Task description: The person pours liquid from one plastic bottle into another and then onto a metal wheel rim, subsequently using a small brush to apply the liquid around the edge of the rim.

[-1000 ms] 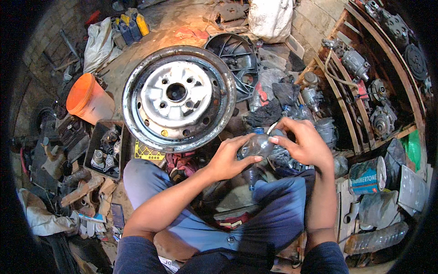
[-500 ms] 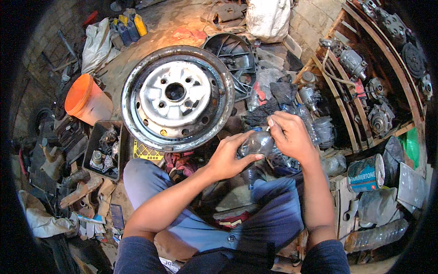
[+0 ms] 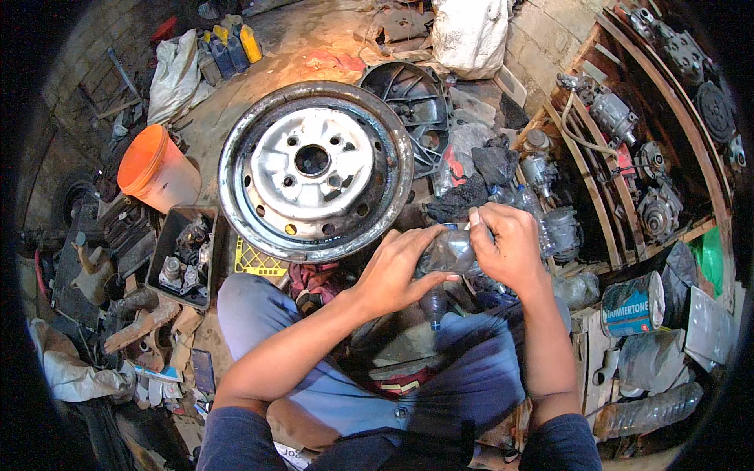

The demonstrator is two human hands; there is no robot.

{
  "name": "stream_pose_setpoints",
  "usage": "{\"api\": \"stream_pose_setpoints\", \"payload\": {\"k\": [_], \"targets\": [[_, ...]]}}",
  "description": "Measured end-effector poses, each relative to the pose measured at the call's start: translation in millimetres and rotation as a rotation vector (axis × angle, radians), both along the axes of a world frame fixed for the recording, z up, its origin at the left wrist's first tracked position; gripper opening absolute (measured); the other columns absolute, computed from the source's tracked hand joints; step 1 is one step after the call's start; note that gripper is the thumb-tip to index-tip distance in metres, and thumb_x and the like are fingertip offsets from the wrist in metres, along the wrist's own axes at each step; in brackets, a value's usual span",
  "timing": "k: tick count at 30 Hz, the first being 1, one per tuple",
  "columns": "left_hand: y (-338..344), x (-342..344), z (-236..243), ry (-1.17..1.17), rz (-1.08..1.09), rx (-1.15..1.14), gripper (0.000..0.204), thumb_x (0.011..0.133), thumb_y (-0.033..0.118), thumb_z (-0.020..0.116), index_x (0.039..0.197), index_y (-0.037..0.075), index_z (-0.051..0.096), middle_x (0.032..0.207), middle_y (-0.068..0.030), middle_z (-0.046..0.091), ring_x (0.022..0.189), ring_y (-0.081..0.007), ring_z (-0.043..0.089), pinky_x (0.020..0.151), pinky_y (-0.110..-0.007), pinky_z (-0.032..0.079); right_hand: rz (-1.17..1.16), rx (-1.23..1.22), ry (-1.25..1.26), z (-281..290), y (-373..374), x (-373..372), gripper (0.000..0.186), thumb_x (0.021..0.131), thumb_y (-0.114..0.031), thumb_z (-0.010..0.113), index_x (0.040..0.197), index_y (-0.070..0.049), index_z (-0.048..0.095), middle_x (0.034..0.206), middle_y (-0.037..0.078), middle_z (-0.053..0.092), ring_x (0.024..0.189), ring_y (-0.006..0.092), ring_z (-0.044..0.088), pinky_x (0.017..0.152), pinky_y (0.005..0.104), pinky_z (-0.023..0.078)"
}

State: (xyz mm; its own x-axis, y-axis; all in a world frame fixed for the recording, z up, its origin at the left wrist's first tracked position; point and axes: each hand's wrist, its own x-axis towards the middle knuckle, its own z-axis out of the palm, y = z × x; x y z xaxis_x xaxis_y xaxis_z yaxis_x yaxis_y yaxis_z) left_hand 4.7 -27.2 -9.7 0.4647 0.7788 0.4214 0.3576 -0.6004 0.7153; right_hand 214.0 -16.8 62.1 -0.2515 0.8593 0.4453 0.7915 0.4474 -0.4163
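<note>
A clear plastic bottle (image 3: 450, 253), seen only in part, sits over my lap. My left hand (image 3: 397, 271) wraps round it, thumb along the near side and fingers along the far side. My right hand (image 3: 510, 247) is closed in a pinch against its right side, fingers curled; what is pinched there is too small to make out. Beyond my left hand lies a steel wheel rim (image 3: 353, 153), its worn silver centre facing up. Below the bottle, more clear plastic shows between my knees.
An orange bucket (image 3: 161, 173) and a black tray (image 3: 188, 292) of metal parts stand to the left. On the right are a wooden rack (image 3: 585, 161) holding mechanical parts and a blue paint can (image 3: 631, 304). A black ribbed casting (image 3: 412, 98) lies behind the wheel rim.
My right hand has shifted slightly down, its fingers more curled against the bottle. The bottle has tilted a little in my left hand. The whole view has moved slightly.
</note>
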Motion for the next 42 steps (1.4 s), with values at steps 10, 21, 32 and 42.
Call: {"api": "stream_pose_setpoints", "payload": {"k": [10, 21, 32, 42], "targets": [[-2, 4, -6, 0.025, 0.055, 0.054, 0.074, 0.080, 0.030, 0.086, 0.137, -0.003, 0.055, 0.120, -0.0222, 0.069, 0.107, -0.0367, 0.066, 0.091, -0.043, 0.046, -0.192, -0.091, -0.045, -1, -1, -9, 0.035, 0.094, -0.028, 0.061, 0.072, -0.002, 0.070, 0.074, 0.021, 0.068, 0.071, 0.0453, 0.067, 0.064, 0.0514, 0.053], [1, 5, 3, 0.017, 0.084, -0.043, 0.069, 0.079, 0.032, 0.088, 0.132, -0.003, 0.060, 0.109, -0.0250, 0.071, 0.099, -0.0382, 0.069, 0.086, -0.044, 0.051, -0.269, -0.270, 0.149, 2, 0, -9, 0.050, 0.099, -0.041, 0.062, 0.073, 0.001, 0.069, 0.064, 0.024, 0.062, 0.061, 0.0451, 0.063, 0.060, 0.0476, 0.050], [27, 6, 53, -0.347, 0.343, -0.047, 0.066, 0.073, 0.029, 0.093, 0.121, -0.008, 0.068, 0.102, -0.0170, 0.071, 0.097, -0.0252, 0.070, 0.091, -0.036, 0.053, 0.123, -0.288, 0.516, -16, 24, 7, 0.054, 0.109, -0.052, 0.045, 0.116, -0.002, 0.061, 0.098, 0.013, 0.066, 0.090, 0.0194, 0.062, 0.083, 0.0358, 0.049], [43, -11, 69, -0.550, 0.376, -0.280, 0.060, 0.077, 0.028, 0.091, 0.119, -0.008, 0.067, 0.105, -0.0146, 0.075, 0.095, -0.0175, 0.068, 0.086, -0.035, 0.055, 0.305, -0.508, 0.569, -15, 15, -26, 0.084, 0.089, -0.017, 0.082, 0.155, 0.002, 0.035, 0.147, 0.015, 0.052, 0.137, 0.0246, 0.048, 0.116, 0.0382, 0.036]]}}
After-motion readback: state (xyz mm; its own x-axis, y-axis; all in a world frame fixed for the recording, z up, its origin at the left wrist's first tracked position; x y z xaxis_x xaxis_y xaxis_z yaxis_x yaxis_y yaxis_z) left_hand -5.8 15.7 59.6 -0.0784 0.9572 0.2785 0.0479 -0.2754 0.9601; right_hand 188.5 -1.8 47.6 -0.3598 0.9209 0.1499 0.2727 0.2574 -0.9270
